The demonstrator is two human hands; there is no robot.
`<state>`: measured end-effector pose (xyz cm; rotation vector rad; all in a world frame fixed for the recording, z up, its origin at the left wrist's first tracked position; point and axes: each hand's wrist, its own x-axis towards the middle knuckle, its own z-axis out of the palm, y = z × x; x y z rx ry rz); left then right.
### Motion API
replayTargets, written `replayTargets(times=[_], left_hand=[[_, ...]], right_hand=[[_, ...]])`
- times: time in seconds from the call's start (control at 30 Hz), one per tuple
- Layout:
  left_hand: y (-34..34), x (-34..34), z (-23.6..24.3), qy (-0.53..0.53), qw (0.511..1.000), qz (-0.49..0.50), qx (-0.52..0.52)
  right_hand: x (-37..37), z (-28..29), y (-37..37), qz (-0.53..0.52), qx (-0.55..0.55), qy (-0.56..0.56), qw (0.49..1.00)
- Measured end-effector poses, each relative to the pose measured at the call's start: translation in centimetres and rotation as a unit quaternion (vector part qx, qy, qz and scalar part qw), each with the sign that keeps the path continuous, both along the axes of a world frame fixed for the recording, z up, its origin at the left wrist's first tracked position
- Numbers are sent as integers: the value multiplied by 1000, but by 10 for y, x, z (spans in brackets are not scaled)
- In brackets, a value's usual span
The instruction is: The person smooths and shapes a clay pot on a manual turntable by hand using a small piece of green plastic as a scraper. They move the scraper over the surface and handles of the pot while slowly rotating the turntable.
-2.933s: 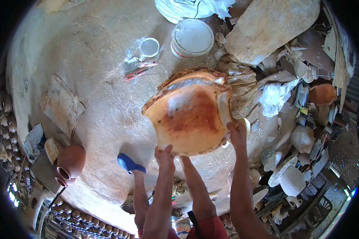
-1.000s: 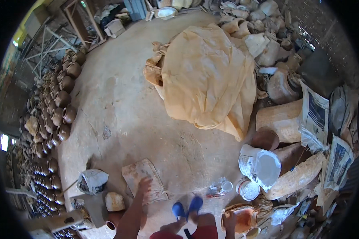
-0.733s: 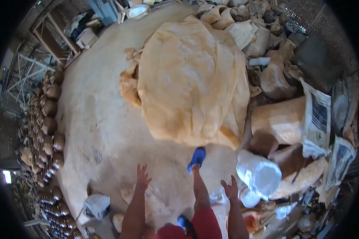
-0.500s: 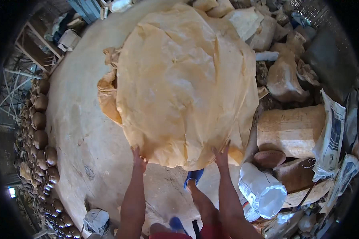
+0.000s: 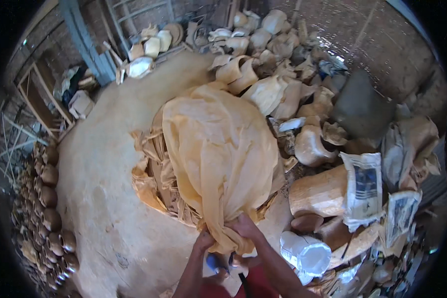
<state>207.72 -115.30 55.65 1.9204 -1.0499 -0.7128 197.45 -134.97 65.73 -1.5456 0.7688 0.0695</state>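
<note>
Below the near edge of the tan plastic sheet [image 5: 223, 144], a blue clog [image 5: 215, 263] rests on the floor, so the person seems to stand close enough to reach that edge without stretching. The left hand [image 5: 203, 242] and the right hand [image 5: 243, 227] are each closed on the sheet's near edge, with a bunched fold between them; gathering such limp film into thick folds probably gives a firmer grip than pinching one layer. The sheet itself is draped over a broad low mound, perhaps to keep what lies beneath covered. At its left side, crumpled brown wrapping [image 5: 146, 181] sticks out uncovered.

To the sheet's near right sits a white plastic sack [image 5: 305, 253]; further along that side, a stout clay cylinder [image 5: 317, 191] lies on its side against a printed woven sack [image 5: 362, 186], apparently wedged among its neighbours. Well left of the sheet, round clay pots [image 5: 50, 220] are packed together, likely to save floor space. Beyond its far right edge, broken pottery [image 5: 278, 94] is heaped toward the wall.
</note>
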Motion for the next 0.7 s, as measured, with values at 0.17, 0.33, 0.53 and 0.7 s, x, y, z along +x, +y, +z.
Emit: replayTargets(times=[0.17, 0.33, 0.53, 0.7], left_hand=[[23, 36, 104, 441, 894, 72, -47], [46, 33, 164, 406, 899, 162, -12], [191, 6, 178, 253, 829, 430, 251], [255, -110, 166, 333, 640, 652, 233]], right_hand=[[40, 20, 14, 137, -223, -35, 964], [88, 39, -67, 217, -569, 57, 791], [-32, 183, -436, -13, -646, 66, 761], [-302, 246, -611, -192, -630, 252, 709]])
